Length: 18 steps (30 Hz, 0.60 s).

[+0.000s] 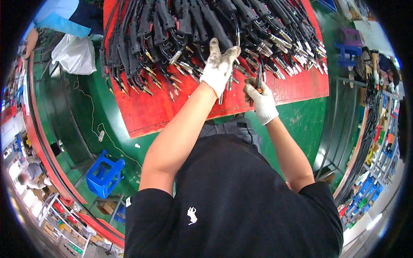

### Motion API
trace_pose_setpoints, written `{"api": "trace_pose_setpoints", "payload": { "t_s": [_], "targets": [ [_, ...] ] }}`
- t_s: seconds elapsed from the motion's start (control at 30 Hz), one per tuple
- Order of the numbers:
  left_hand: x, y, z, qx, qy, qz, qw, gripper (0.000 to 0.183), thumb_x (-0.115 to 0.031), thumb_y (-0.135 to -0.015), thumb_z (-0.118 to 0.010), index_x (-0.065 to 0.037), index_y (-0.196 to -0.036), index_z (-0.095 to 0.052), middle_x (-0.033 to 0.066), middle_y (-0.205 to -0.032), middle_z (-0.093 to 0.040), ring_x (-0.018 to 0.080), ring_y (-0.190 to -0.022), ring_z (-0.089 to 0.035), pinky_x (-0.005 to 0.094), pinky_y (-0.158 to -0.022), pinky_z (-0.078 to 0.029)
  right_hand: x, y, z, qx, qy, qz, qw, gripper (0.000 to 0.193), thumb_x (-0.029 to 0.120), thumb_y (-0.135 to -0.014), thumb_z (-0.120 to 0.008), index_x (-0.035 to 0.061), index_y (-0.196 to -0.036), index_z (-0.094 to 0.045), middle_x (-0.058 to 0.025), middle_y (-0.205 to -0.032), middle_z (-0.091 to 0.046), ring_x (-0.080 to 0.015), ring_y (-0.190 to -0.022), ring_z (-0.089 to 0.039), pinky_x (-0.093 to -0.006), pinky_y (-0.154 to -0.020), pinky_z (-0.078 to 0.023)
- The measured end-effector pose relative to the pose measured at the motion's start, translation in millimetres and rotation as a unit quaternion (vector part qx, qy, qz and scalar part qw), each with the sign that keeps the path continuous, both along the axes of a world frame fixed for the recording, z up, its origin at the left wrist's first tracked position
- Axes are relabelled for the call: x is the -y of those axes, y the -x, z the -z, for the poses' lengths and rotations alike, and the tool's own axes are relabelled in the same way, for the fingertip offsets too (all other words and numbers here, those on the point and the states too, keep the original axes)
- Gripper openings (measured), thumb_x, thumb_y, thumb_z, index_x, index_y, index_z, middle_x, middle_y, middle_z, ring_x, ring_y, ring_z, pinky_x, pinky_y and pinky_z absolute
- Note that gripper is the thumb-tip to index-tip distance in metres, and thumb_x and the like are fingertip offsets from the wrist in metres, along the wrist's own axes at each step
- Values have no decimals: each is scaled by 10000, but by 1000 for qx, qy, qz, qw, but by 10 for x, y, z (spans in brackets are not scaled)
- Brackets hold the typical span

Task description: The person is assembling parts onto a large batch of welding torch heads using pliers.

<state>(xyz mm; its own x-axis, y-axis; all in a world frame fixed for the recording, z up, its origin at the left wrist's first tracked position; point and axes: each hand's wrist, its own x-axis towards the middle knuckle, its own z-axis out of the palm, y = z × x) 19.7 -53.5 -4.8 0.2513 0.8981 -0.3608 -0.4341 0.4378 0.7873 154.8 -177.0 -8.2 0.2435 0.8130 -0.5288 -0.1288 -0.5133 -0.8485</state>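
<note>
Left grip point(218, 69): gloved, thumb and fingers spread beside a black handle point(213, 23); from here I cannot tell whether it holds anything.
Right grip point(262, 98): gloved; I see it closed around pliers point(259, 81), near the tabletop's point(148, 115) near edge.
Heap point(159, 31): metal-ended black cables, which I see toward the far edge.
</note>
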Motion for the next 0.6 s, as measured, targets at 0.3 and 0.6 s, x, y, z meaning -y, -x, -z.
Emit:
{"api": "trace_pose_setpoints", "payload": {
  "t_s": [0.3, 0.6],
  "targets": [
    [-261, -37, -66, -22, 97, -4, 995, 607, -565, -979, -524, -87, -1353, -543, 136, -1212, -619, 238, -1088, -607, 370, -956, -496, -331, 211, -271, -109, -19, -63, 992, 238, 247, -960, -689, 63, -1085, -604, -29, -820, -635, -123, -660, -607, -279, -563, -490],
    [-77, 342, 6, 21, 160, -73, 984, 432, -417, -999, -580, -66, -1249, -543, 145, -939, -686, 264, -759, -689, 378, -621, -582, -378, 210, -368, -202, -38, -41, 978, 251, 283, -934, -712, 68, -1020, -615, -45, -821, -647, -166, -671, -611, -326, -593, -485]
  ]
}}
